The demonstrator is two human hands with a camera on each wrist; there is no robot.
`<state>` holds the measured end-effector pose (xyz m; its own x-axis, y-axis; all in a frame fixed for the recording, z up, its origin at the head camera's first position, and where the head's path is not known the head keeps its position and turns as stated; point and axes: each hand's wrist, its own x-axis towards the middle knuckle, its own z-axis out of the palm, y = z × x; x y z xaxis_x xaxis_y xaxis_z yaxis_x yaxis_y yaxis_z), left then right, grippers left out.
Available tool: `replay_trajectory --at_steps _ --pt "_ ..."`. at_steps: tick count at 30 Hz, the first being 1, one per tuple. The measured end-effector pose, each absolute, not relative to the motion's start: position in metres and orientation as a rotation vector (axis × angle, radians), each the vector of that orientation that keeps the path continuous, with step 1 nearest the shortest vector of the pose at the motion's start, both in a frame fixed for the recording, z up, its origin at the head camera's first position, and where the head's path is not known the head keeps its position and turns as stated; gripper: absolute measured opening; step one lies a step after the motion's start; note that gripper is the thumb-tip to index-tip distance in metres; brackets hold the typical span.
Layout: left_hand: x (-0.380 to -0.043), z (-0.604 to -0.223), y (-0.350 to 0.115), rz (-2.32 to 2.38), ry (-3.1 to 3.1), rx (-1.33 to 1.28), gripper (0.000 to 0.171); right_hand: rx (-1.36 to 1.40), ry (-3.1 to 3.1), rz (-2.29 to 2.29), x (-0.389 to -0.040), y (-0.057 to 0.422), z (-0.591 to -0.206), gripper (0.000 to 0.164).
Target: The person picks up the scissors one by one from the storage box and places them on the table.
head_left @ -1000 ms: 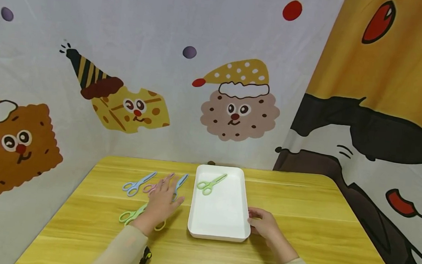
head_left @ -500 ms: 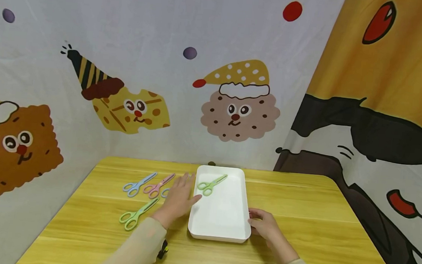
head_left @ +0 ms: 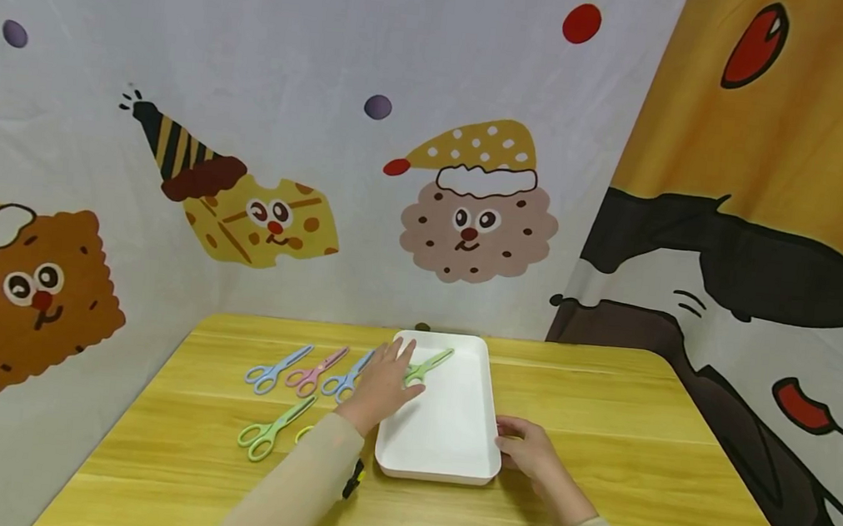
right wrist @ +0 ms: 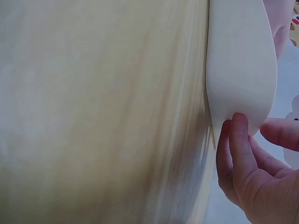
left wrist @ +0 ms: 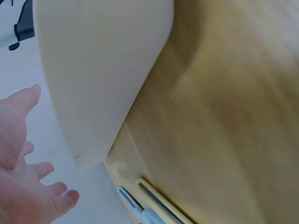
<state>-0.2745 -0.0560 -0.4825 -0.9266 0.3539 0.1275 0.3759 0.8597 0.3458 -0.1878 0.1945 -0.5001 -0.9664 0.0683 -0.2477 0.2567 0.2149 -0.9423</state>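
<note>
A white tray (head_left: 442,453) lies on the table with green scissors (head_left: 431,366) inside it, their handles partly hidden by my left hand (head_left: 382,385). That hand hovers over the tray's left rim, fingers spread and holding nothing; the left wrist view shows the spread fingers (left wrist: 58,203) too. At the tray's right side my right hand (head_left: 527,449) grips the edge. In the right wrist view its fingertips (right wrist: 239,122) press the outer wall while the thumb (right wrist: 280,133) sits at the rim.
Left of the tray lie blue scissors (head_left: 277,369), pink scissors (head_left: 316,372), more blue scissors (head_left: 339,383) and green scissors (head_left: 273,430). Yellow scissors (head_left: 304,433) are mostly covered by the left sleeve (head_left: 297,482). A printed curtain (head_left: 296,60) hangs behind the wooden table (head_left: 604,413).
My left hand has moved right, from above the scissors on the table to the tray's left rim, uncovering the pink and second blue scissors. The right hand stays at the tray.
</note>
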Motion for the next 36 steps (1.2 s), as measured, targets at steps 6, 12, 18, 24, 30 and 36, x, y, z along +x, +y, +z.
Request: replay_trajectory --at_steps 6,12,18,24,30,36 --pt "-0.288 -0.484 -0.042 -0.44 -2.95 -0.672 0.08 0.328 2.335 -1.842 -0.187 0.195 -0.5 0.039" --pt "-0.293 -0.482 -0.03 -0.432 -3.001 -0.689 0.076 0.32 2.338 -1.843 -0.187 0.194 -0.499 0.039" --pt "-0.293 -0.486 -0.019 -0.441 -3.1 -0.601 0.075 0.305 2.336 -1.843 -0.187 0.194 -0.498 0.039" --pt "-0.289 -0.49 -0.016 -0.351 -3.146 -0.556 0.078 0.318 2.345 -1.844 -0.188 0.194 -0.5 0.039" --pt "-0.287 -0.496 -0.016 -0.389 -3.209 -0.489 0.079 0.318 2.349 -1.85 -0.188 0.194 -0.5 0.039" --pt "-0.288 -0.502 -0.015 -0.379 -3.22 -0.472 0.076 0.317 2.343 -1.848 -0.187 0.194 -0.499 0.039"
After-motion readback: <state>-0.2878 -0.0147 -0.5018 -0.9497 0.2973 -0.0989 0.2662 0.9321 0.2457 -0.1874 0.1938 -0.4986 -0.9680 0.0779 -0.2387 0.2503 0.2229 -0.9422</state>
